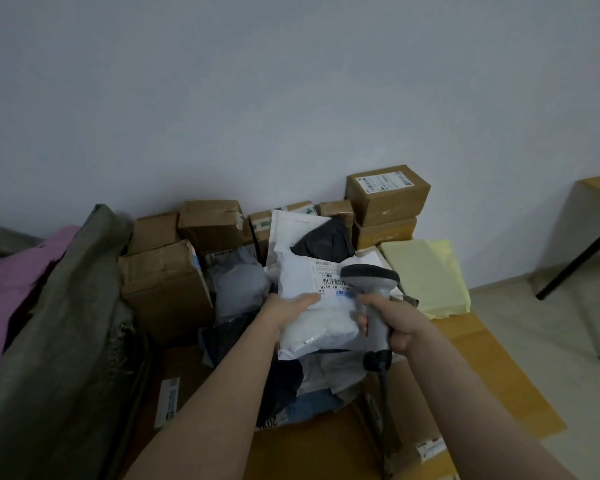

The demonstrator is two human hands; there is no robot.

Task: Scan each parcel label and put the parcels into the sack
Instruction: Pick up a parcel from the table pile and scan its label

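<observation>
By the pale wall (pixel 291 98), the olive sack (pixel 66 306) lies left of piled cardboard boxes (pixel 167 285). Our left grip (pixel 288 311) pinches the white parcel (pixel 323 322) above them, long axis toward the wall, label up. Our right grip (pixel 400 327) wraps the scanner (pixel 369 277).

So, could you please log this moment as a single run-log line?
step: scanning label | left hand: holds white parcel | right hand: grips scanner over label | sack: left, parcel not yet in

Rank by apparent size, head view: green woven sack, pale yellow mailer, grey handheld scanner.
1. Green woven sack
2. Pale yellow mailer
3. Grey handheld scanner
The sack reaches nearest the camera, which inflates it.
</observation>
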